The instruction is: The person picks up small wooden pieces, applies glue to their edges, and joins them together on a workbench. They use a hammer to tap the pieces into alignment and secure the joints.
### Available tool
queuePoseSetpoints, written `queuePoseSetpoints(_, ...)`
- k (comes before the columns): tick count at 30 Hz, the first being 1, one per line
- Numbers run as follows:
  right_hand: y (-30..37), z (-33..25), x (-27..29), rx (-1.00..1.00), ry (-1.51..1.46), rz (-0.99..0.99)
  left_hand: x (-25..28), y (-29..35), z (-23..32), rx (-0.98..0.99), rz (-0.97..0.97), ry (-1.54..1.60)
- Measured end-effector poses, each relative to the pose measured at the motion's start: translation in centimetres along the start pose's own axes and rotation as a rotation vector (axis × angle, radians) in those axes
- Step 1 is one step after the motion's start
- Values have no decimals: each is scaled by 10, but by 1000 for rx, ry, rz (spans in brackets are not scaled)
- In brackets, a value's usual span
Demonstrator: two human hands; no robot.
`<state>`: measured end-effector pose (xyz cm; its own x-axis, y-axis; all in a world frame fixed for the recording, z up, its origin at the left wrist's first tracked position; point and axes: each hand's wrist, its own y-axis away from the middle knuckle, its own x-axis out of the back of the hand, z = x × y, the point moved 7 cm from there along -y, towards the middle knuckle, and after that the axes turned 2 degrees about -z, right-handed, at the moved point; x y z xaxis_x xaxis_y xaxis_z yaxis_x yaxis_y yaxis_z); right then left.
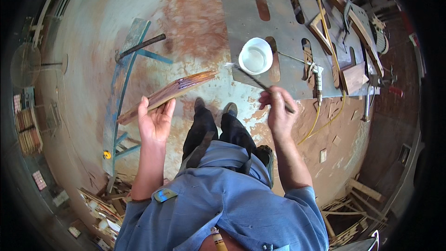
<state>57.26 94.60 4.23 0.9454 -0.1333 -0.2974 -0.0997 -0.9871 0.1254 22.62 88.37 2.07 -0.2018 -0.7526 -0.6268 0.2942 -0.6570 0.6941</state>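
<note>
My left hand (157,120), palm up, grips a long piece of wood (181,85) near its closer end. The far part of this wood looks wet and glossy, dark reddish-brown. Between the fingers of my right hand (281,109) is a thin-handled brush (254,80). Its pale bristle end points away to the left, beside a white plastic tub (256,70) and apart from the wood. The tub stands on the near left part of a grey slotted metal table (241,14), with what looks like clear or pale liquid inside.
A narrow blue bench (118,95) on the left bears a hammer (144,46) and a yellow tape measure (107,155). On the metal table lie an air blow gun (318,81) with a yellow hose (312,128) and wooden frame parts (355,28). Wood scraps (100,207) pile up at lower left.
</note>
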Motion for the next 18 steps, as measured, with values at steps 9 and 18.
queuePoseSetpoints(9,-61,-43,26,-37,472,127,15,-1,18,-37,-65,-49)
queuePoseSetpoints(18,-86,6,34,-205,426,-16,28,0,44,-203,-65,-282)
